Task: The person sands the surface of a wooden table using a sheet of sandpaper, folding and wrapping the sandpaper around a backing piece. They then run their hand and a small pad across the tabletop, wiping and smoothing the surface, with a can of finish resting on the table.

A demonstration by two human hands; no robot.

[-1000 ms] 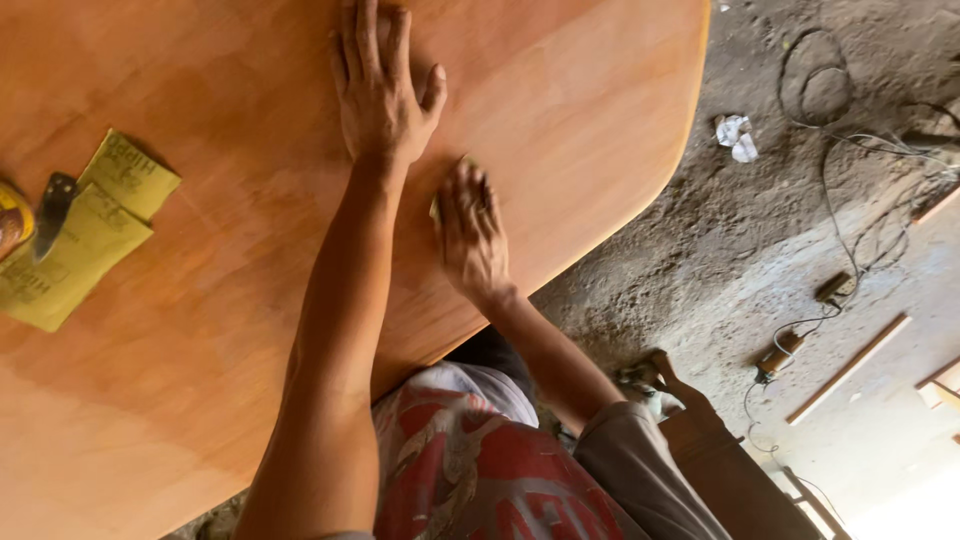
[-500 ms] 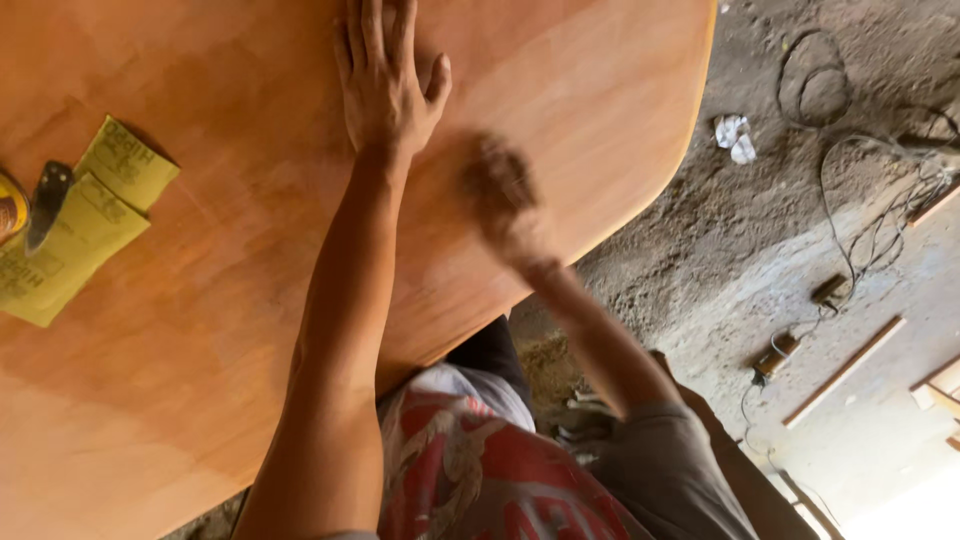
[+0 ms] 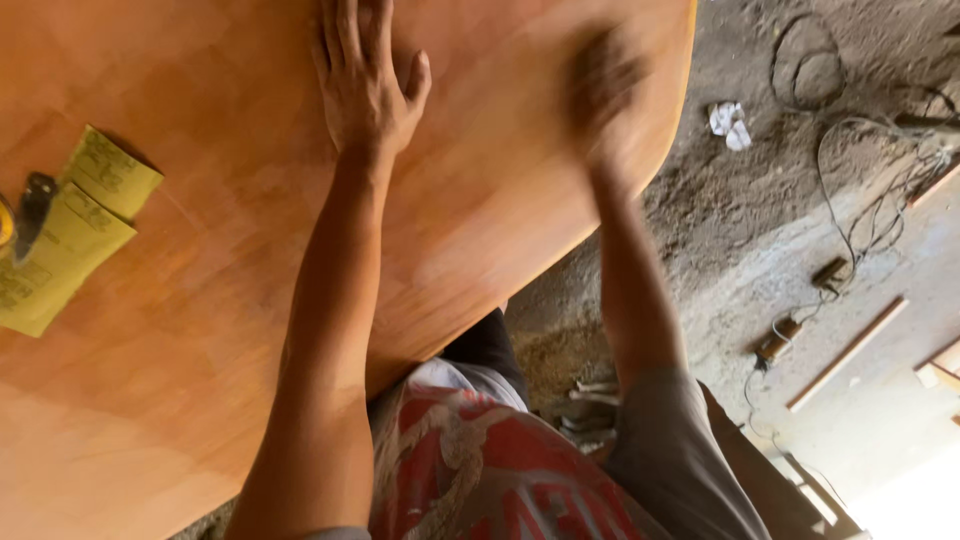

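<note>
My left hand (image 3: pixel 365 85) lies flat on the big wooden tabletop (image 3: pixel 250 300). My fingers are spread out and my palm presses down on the wood. It holds nothing. It sits near the far edge of the tabletop, about in the middle.

My right hand (image 3: pixel 600 85) is on the tabletop too, close to the rounded right corner. It looks blurry, so I cannot tell if my fingers are apart or together, or if there is something under them. It is just inside the edge of the wood. My two hands are apart, with bare wood between them.

The tabletop is smooth and orange-brown, with a curved edge on the right side.

Near the left edge of the tabletop lie some yellow sheets of sandpaper (image 3: pixel 70 240), one partly over the other. A small dark tool (image 3: pixel 35 205) rests on top of them. They are well apart from both my hands.

Past the right edge of the tabletop I see the dusty grey floor (image 3: pixel 760 260). A crumpled white paper (image 3: pixel 730 122) lies there. Dark cables (image 3: pixel 860 200) curl over the floor, and a thin wooden stick (image 3: pixel 848 353) lies near them.
</note>
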